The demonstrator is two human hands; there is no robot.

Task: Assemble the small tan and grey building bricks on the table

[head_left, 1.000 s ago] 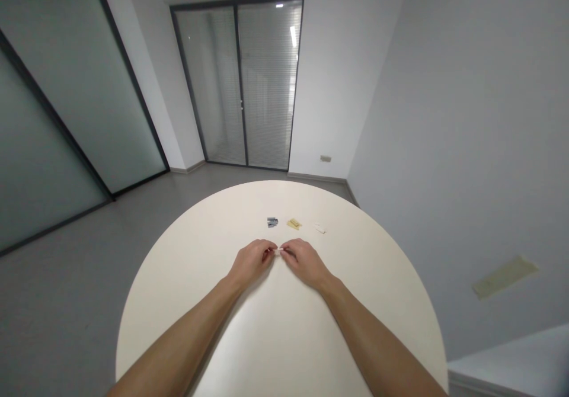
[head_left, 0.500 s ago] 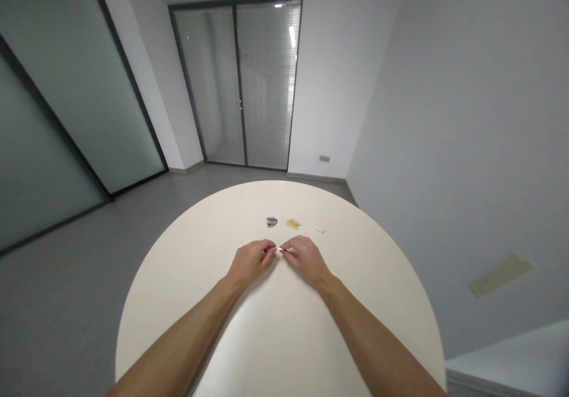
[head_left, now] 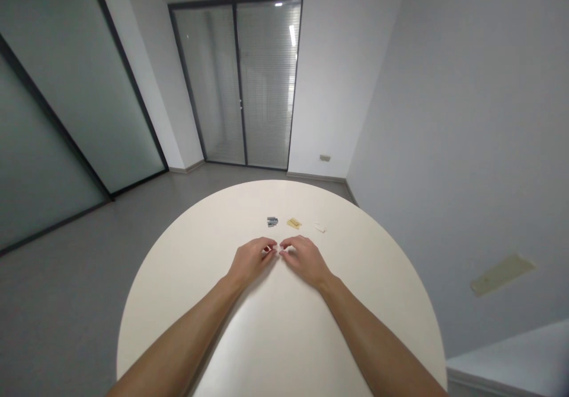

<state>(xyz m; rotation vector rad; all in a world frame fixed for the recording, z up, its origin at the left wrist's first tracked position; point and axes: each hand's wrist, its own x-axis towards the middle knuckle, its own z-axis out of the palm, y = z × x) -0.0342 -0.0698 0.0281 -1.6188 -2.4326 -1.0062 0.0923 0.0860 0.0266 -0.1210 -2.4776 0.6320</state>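
Note:
My left hand (head_left: 252,259) and my right hand (head_left: 303,258) rest on a round cream table (head_left: 186,278), fingertips meeting in a pinch. Between them they pinch a tiny white piece (head_left: 277,248), too small to name. Just beyond the hands lie three small heaps of parts in a row: a grey heap (head_left: 272,221), a yellowish heap (head_left: 293,223) and a white heap (head_left: 319,227). Neither hand touches these heaps.
The table's far edge curves round past the heaps, with grey floor (head_left: 89,266) below it. A glass door with blinds (head_left: 242,86) stands at the back, glass partitions on the left, and a plain wall on the right.
My two hands have drawn slightly closer together at the fingertips, so less of the white piece shows. The heaps have not moved.

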